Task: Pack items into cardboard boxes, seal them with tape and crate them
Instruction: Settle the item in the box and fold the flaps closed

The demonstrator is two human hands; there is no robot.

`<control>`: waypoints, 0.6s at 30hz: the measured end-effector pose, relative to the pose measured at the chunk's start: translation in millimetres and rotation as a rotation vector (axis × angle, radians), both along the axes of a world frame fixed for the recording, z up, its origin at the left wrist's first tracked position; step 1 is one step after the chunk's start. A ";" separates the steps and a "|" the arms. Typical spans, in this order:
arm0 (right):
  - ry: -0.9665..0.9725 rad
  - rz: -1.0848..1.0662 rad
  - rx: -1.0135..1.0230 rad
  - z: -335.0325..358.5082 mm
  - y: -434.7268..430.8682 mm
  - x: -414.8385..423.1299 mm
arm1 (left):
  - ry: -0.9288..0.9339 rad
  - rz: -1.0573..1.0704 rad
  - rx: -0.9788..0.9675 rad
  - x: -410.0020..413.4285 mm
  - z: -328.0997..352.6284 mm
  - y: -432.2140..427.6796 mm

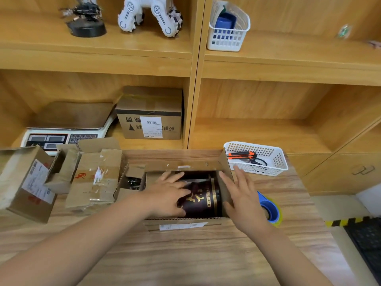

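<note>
Trouble could come from the dark canister [203,200] lying in the open cardboard box [214,220] on the tabletop [185,254]. Our left hand [167,195] rests on it, fingers spread, and our right hand [245,201] lies flat, fingers straight, against the side flap [225,178]. Left loose, it may roll.

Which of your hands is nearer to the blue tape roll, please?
Right. The right hand is beside the blue tape roll; the left hand rests on the dark canister.

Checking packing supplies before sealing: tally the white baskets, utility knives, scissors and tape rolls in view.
White baskets: 2 (one on the shelf, one on the table)
Utility knife: 1
Scissors: 1
Tape roll: 1
Total: 5
</note>
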State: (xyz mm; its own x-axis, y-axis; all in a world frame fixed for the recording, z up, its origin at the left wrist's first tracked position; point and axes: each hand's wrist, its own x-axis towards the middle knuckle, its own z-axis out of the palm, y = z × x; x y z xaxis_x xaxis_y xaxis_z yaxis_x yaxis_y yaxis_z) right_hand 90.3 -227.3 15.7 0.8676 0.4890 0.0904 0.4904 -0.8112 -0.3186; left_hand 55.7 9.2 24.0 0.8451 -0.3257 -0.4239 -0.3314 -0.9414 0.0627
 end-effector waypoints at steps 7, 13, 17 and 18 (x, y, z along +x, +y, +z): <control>-0.113 0.363 -0.610 28.1 30.5 33.1 | -0.305 -0.216 0.302 11.3 -2.5 28.6; -0.046 0.345 -0.810 26.4 55.1 60.5 | -0.295 -0.313 0.345 17.0 -12.4 23.2; -0.034 0.293 -0.747 20.0 57.6 69.4 | -0.303 -0.313 0.312 22.4 -13.0 27.9; -0.017 0.276 -0.700 19.6 58.1 72.9 | -0.320 -0.299 0.292 22.1 -12.8 27.8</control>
State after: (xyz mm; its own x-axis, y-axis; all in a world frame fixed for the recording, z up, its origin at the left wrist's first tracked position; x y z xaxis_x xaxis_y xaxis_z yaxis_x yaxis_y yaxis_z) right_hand 163.2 -169.2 35.3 0.7063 0.6369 -0.3092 0.7057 -0.6680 0.2361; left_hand 77.8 37.0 11.2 0.8356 -0.4791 -0.2688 -0.5476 -0.7660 -0.3367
